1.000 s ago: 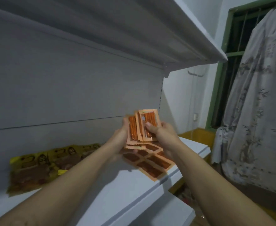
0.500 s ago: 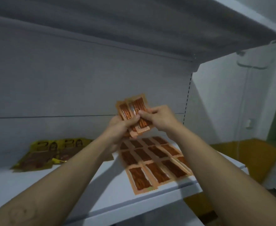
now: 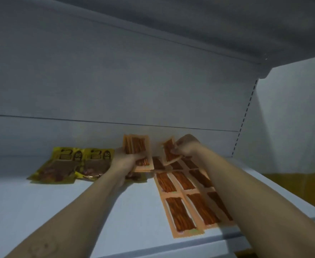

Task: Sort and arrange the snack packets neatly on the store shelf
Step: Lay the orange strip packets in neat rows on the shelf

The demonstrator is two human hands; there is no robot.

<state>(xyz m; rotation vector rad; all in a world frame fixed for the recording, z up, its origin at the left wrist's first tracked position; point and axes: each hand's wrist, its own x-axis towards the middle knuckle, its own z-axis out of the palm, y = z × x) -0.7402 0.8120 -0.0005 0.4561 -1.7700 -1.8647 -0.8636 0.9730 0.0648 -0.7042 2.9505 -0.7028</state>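
Head view of a white metal store shelf (image 3: pixel 50 211) during sorting. The left hand (image 3: pixel 128 162) grips a small upright stack of orange transparent-window snack packets (image 3: pixel 137 148), with fingers curled round its lower end. The right hand (image 3: pixel 187 148) pinches a single orange snack packet (image 3: pixel 169 153) between thumb and fingers, tilted and held just above the shelf.

Half a second earlier both hands hold one fanned bundle together. Now the hands are apart, and one packet has been drawn off the bundle. Both hands also sit lower and nearer the grey back panel (image 3: pixel 115 90).

Directly beneath the right hand lies a flat grid of orange packets (image 3: pixel 182 183), set edge to edge in straight columns running to the shelf's front lip. The grid's rear end is partly hidden by the hands and the right forearm. Two yellow foil packets (image 3: pixel 69 164) lie side by side to the left, apart from the grid.

The separation suggests the single packet is about to join the rear of the grid. The held stack shows that several placements remain.
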